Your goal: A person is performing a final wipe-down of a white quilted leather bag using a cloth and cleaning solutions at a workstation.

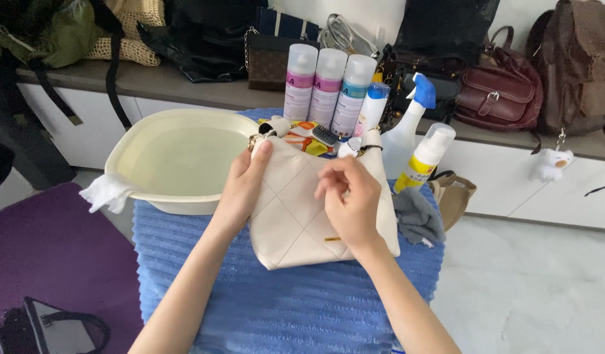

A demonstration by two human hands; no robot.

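Lying flat on a blue ribbed towel (289, 301), a cream quilted handbag (296, 223) was within easy reach of both hands, the soft cloth likely there to cushion it and catch drips. The left hand (243, 187) gripped the bag's upper left corner beside its gold ring, thumb on top and fingers curled under the edge, apparently to keep the bag from sliding. The right hand (351, 196) rested over the middle of the front panel with fingers bent and tips drawn together, as if pinching or rubbing a spot; whether anything small sat between them could not be told. Just left of the bag stood a pale basin (178, 164) holding water, a white cloth (106, 191) draped over its rim, close enough for wetting. Behind the bag, three spray cans (327, 85), a blue-topped spray bottle (407, 131), a yellow pump bottle (424, 157) and a small brush (323, 136) were lined up. A grey rag (417, 216) lay to the right. Other bags crowded the counter (184, 85) behind.
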